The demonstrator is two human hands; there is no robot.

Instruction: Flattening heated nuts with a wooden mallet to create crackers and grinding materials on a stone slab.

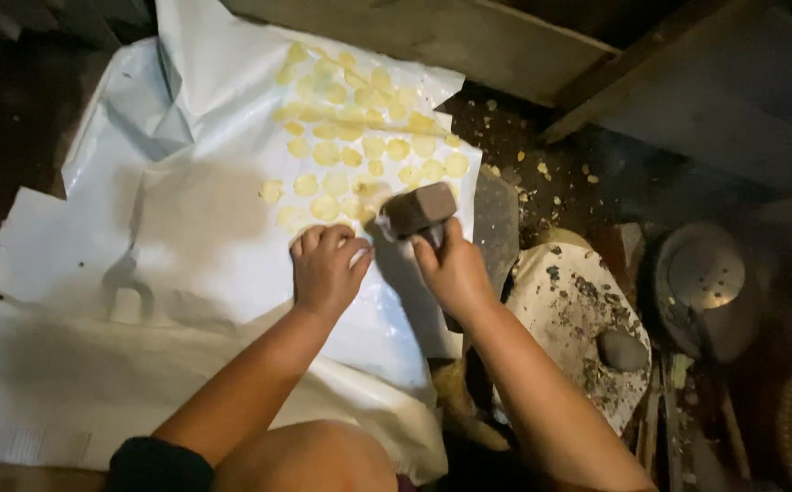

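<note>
While the right hand [453, 269] grips a brown mallet [419, 210], fingers wrapped round its handle, the left hand [326, 267] presses the white plastic sheet [205, 228], fingers curled. Flattened yellow discs [360, 137] lie just beyond

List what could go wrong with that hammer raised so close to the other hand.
The hammer in the right hand sits close to the left hand, so a stray swing might hit fingers. A blow could also tear the white plastic sheet or scatter the flattened yellow pieces.

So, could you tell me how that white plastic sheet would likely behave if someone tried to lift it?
The white plastic sheet would probably flop and sag, since it lies creased and rumpled. Its glossy surface suggests it is slippery. The yellow discs resting loose on it would likely slide off.
</note>
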